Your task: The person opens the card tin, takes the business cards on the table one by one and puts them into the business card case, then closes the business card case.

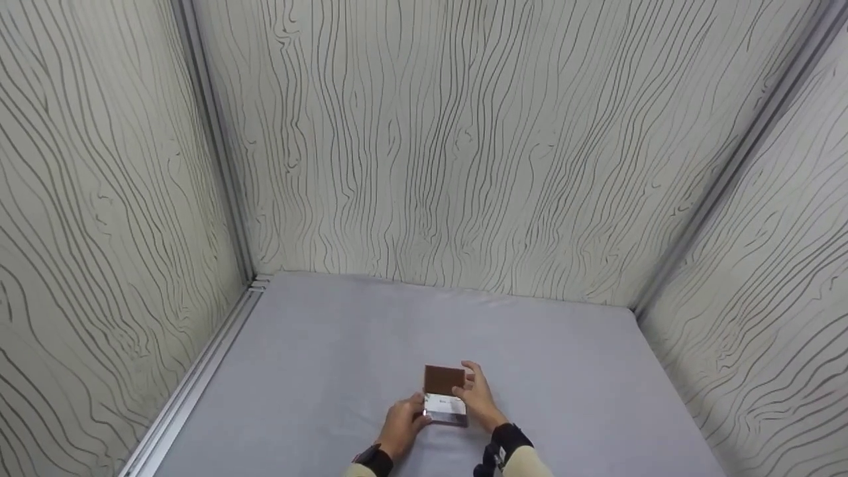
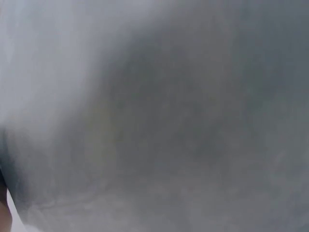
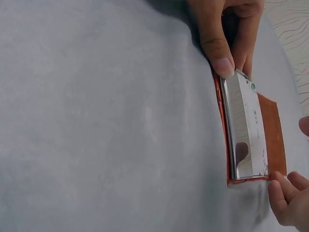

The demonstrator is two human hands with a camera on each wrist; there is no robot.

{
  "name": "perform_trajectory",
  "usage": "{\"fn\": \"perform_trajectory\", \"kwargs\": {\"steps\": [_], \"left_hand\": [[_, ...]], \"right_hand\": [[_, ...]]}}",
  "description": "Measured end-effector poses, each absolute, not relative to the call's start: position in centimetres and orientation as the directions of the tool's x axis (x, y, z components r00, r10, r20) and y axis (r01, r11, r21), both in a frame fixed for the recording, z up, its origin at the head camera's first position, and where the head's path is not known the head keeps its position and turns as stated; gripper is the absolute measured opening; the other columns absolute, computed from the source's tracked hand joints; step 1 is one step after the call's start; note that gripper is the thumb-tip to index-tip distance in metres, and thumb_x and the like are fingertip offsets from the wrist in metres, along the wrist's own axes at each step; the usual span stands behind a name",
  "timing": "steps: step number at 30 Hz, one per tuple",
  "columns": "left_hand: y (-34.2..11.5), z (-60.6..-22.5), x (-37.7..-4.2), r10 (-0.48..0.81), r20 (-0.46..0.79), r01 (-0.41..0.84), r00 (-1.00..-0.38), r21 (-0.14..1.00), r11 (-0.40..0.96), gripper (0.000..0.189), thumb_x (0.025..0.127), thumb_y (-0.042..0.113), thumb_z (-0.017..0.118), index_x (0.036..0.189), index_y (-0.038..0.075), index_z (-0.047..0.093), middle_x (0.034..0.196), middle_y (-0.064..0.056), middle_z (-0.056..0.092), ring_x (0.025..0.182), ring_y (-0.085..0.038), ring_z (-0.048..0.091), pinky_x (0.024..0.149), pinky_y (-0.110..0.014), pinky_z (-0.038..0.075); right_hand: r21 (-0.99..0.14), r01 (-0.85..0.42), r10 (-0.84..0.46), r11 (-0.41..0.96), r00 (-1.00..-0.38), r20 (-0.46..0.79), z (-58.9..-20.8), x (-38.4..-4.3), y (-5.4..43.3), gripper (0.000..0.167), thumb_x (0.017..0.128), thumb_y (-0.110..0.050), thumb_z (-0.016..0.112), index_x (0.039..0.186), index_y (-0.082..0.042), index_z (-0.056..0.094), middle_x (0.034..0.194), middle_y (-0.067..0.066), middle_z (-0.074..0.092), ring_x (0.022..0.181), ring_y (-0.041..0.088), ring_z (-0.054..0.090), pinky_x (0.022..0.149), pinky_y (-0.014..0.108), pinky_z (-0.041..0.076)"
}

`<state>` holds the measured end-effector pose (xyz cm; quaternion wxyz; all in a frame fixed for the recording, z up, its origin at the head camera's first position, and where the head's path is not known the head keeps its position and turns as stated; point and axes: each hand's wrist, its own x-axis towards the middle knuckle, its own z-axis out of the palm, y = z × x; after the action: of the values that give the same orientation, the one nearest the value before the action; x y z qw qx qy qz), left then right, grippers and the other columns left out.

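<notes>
A flip card case (image 1: pixel 445 420) with a brown cover (image 1: pixel 444 379) lies unfolded between the two hands. Inside it shows a shiny silver face, and a white printed card (image 3: pixel 256 126) lies against that. My left hand (image 1: pixel 401 424) grips the case's left end, its thumb on the silver edge in the right wrist view. At the other end my right hand (image 1: pixel 478 397) has its fingers spread, one fingertip touching the corner by the fold. Another finger of it stretches past the cover's far corner. The left wrist view is a grey blur, with only a sliver of skin (image 2: pixel 4 215) at lower left.
A grey cloth (image 1: pixel 318 371) covers the table under the hands. Pale panels with dark wood-grain lines (image 1: pixel 424 146) stand behind and on both sides. A metal rail (image 1: pixel 192 377) runs along the table's left edge.
</notes>
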<state>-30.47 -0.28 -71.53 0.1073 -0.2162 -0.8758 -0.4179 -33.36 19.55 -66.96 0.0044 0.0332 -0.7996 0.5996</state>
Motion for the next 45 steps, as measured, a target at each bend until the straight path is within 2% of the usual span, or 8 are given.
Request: {"fn": "perform_trajectory", "kwargs": {"steps": [10,14,18,23,26,30,37,45], "left_hand": [[-0.1,-71.1,-30.3,0.294,0.377,0.477,-0.879,0.685,0.550,0.019,0.083,0.006,0.075,0.101,-0.001,0.075,0.119,-0.019,0.067,0.116,-0.032,0.062,0.099,-0.048,0.049],[-0.1,-71.2,-30.4,0.301,0.387,0.490,-0.872,0.683,0.542,0.017,0.082,0.005,0.075,0.098,-0.001,0.075,0.118,-0.020,0.068,0.116,-0.033,0.063,0.098,-0.047,0.049],[-0.1,-71.3,-30.5,0.303,0.406,0.506,-0.862,0.677,0.534,0.016,0.082,0.006,0.075,0.096,0.000,0.076,0.117,-0.020,0.068,0.115,-0.033,0.063,0.098,-0.047,0.050],[-0.2,-71.6,-30.5,0.309,0.419,0.520,-0.854,0.669,0.531,0.016,0.082,0.008,0.075,0.097,0.000,0.076,0.118,-0.021,0.068,0.114,-0.035,0.063,0.098,-0.048,0.050],[-0.2,-71.7,-30.5,0.314,0.410,0.516,-0.856,0.661,0.545,0.018,0.083,0.011,0.075,0.098,0.001,0.076,0.119,-0.021,0.067,0.115,-0.034,0.063,0.098,-0.047,0.049],[-0.3,-71.7,-30.5,0.319,0.413,0.522,-0.853,0.653,0.549,0.019,0.083,0.011,0.074,0.099,0.001,0.075,0.119,-0.022,0.067,0.115,-0.034,0.063,0.099,-0.047,0.049],[-0.4,-71.9,-30.4,0.319,0.446,0.548,-0.836,0.650,0.527,0.020,0.084,0.012,0.074,0.101,0.000,0.075,0.118,-0.023,0.067,0.114,-0.036,0.063,0.097,-0.048,0.050],[-0.5,-72.1,-30.7,0.325,0.411,0.524,-0.852,0.657,0.542,0.020,0.084,0.014,0.075,0.099,0.001,0.076,0.119,-0.018,0.068,0.111,-0.031,0.065,0.093,-0.045,0.053]], "right_hand": [[-0.963,-0.038,0.034,0.267,-0.998,0.049,-66.2,-33.4,20.6,0.063,0.085,0.002,0.064,0.141,0.006,0.036,0.139,0.043,0.033,0.129,0.057,0.034,0.100,0.062,0.042],[-0.967,-0.060,0.010,0.249,-0.998,0.064,-66.1,-33.4,20.7,0.063,0.086,0.002,0.064,0.141,0.009,0.034,0.135,0.043,0.040,0.126,0.056,0.041,0.099,0.057,0.046],[-0.964,-0.097,-0.010,0.247,-0.995,0.098,-66.3,-33.4,20.8,0.057,0.093,-0.003,0.063,0.140,0.014,0.034,0.126,0.041,0.049,0.118,0.052,0.051,0.094,0.049,0.052],[-0.935,-0.124,0.016,0.332,-0.990,0.137,-66.7,-33.0,20.9,0.043,0.103,-0.017,0.053,0.131,0.016,0.050,0.121,0.032,0.058,0.110,0.042,0.059,0.086,0.041,0.055],[-0.922,-0.154,-0.027,0.354,-0.988,0.155,-67.0,-32.9,21.1,0.037,0.106,-0.018,0.047,0.120,0.014,0.060,0.117,0.028,0.063,0.107,0.039,0.060,0.086,0.042,0.055],[-0.891,-0.190,-0.124,0.412,-0.981,0.151,-67.4,-32.6,21.7,0.034,0.106,-0.016,0.045,0.111,0.009,0.067,0.111,0.022,0.068,0.108,0.039,0.062,0.093,0.049,0.051],[-0.838,-0.208,-0.212,0.504,-0.971,0.113,-67.4,-32.3,22.4,0.038,0.106,-0.023,0.045,0.114,0.006,0.068,0.114,0.020,0.069,0.114,0.042,0.060,0.100,0.057,0.044],[-0.820,-0.254,-0.271,0.514,-0.954,0.126,-67.9,-31.6,23.0,0.034,0.102,-0.025,0.055,0.115,0.003,0.070,0.112,0.015,0.071,0.109,0.036,0.064,0.095,0.051,0.051]]}}
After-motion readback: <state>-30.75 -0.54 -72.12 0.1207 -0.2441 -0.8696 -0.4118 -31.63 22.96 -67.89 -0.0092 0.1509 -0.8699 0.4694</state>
